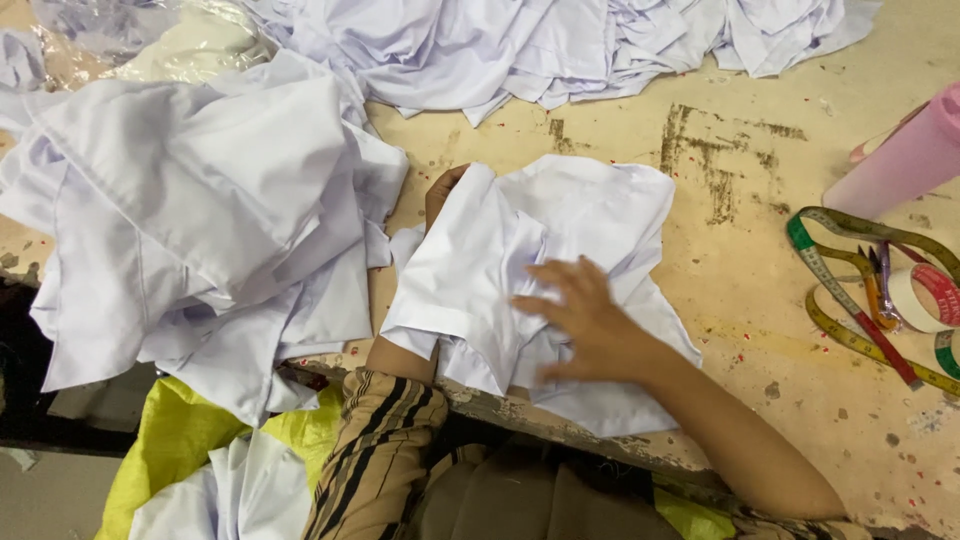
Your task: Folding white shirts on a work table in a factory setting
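Note:
A folded white garment [470,270] lies on the worn yellowish table [740,280] in front of me. My right hand [580,315] rests flat on top of it, fingers spread and blurred. My left hand [442,190] reaches under the garment from the near edge; only its fingertips show past the far side, gripping the cloth. The left forearm is hidden beneath the fabric.
A big heap of white garments [190,210] covers the table's left part, and more pile up along the far edge [540,45]. At right lie a pink cone [900,160], a measuring tape [840,300], pens [878,285] and a tape roll [925,298]. A yellow sack [175,440] sits below left.

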